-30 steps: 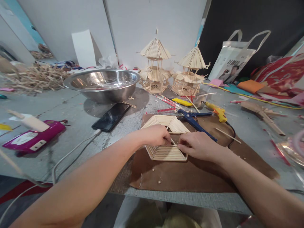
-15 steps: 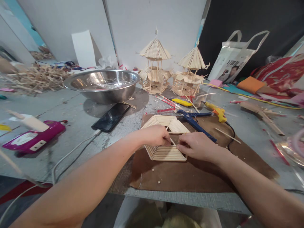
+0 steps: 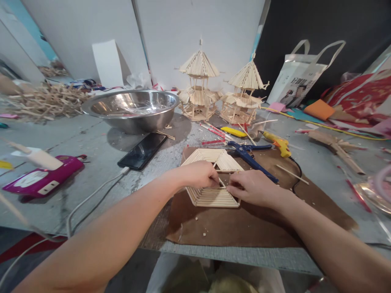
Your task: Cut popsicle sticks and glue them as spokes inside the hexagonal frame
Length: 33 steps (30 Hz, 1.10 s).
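A hexagonal panel of thin wooden sticks point(image 3: 216, 198) lies on a brown sheet point(image 3: 244, 228), with slatted sections around an open middle. My left hand point(image 3: 200, 174) reaches over its left side, fingers pinched at the inner edge of the near section. From the right, my right hand point(image 3: 252, 186) closes its fingertips at the same inner edge. A short wooden stick point(image 3: 222, 183) shows between the two hands; its ends are partly hidden by my fingers. Blue cutting pliers point(image 3: 250, 156) lie just behind my right hand.
Behind the panel are a yellow glue gun point(image 3: 279, 142), a yellow cutter point(image 3: 233, 131) and two stick pavilions point(image 3: 200, 97). Leftward are a phone point(image 3: 143, 150), a steel basin point(image 3: 131, 118) and a purple power strip point(image 3: 49, 177). A loose stick point(image 3: 292, 174) lies at the right.
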### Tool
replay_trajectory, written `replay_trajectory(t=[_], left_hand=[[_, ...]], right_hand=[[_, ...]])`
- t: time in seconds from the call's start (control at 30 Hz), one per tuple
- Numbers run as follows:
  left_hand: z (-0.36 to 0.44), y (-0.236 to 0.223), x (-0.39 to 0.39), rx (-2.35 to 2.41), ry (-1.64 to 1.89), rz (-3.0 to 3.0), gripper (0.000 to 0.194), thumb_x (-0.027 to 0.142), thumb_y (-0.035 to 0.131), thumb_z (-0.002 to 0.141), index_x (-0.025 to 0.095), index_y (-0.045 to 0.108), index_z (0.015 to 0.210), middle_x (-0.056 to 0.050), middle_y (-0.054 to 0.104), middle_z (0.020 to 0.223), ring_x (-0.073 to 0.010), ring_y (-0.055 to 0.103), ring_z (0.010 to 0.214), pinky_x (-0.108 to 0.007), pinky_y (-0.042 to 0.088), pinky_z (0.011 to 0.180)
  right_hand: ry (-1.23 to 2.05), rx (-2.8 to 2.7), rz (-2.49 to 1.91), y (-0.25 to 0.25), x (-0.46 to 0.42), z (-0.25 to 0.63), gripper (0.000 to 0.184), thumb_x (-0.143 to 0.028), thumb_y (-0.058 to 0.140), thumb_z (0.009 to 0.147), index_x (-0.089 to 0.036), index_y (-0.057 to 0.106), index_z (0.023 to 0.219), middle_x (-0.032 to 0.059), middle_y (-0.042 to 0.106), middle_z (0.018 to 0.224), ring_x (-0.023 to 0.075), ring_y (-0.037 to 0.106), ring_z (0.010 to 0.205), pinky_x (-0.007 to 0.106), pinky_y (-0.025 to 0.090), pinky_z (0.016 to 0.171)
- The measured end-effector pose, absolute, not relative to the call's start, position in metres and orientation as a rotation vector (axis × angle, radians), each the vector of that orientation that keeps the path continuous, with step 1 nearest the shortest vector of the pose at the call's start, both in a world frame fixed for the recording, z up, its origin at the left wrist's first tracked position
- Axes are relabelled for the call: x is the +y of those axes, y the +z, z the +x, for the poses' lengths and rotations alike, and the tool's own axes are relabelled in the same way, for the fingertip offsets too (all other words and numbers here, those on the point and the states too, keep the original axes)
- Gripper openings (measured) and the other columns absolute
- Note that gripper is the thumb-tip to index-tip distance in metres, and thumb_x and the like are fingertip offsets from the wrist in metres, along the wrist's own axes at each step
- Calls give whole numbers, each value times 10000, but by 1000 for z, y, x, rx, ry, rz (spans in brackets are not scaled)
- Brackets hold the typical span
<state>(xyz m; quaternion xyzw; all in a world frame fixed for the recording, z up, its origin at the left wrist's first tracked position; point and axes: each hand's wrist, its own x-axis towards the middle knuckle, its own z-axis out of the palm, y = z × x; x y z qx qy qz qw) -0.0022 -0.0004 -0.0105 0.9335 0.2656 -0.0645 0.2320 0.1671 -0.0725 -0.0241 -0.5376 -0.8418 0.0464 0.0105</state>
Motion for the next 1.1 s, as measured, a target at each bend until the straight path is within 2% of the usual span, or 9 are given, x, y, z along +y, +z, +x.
replay_trajectory(t=[0.33,0.6,0.73,0.87,1.1], left_hand=[[-3,-11,-1,711,-169,2617,206,284,472,686,223,637,792,7,636,712,-85,494,585,-175,305,524],[0,-10,-10,921,80,2858,302,393,369,743,203,602,722,-25,617,670,-132,512,577,-214,287,474],[0,-12,-13,936,136,2921,308,384,334,765,211,589,771,-32,621,698,-163,539,626,-233,310,489],[2,-12,-14,892,118,2917,340,371,296,790,208,591,835,-49,628,782,-176,558,723,-251,360,574],[4,-8,-17,925,124,2955,369,359,266,804,181,583,746,-57,625,740,-186,560,698,-262,367,560]], right_hand=[[148,-2606,-1656,-24,-72,167,259,-333,362,768,-194,566,689,17,614,684,119,521,595,225,234,479],[58,-2432,-1669,-18,-72,169,273,-374,362,771,-187,526,661,8,593,658,101,489,564,216,226,473],[5,-2398,-1680,-19,-72,169,280,-382,353,774,-185,513,655,8,583,653,100,482,565,214,218,473],[-15,-2365,-1681,-20,-71,169,266,-370,357,773,-187,503,648,0,577,649,99,476,563,213,210,472],[-31,-2323,-1697,-21,-71,169,252,-350,358,771,-183,499,645,2,571,643,99,478,573,213,227,486]])
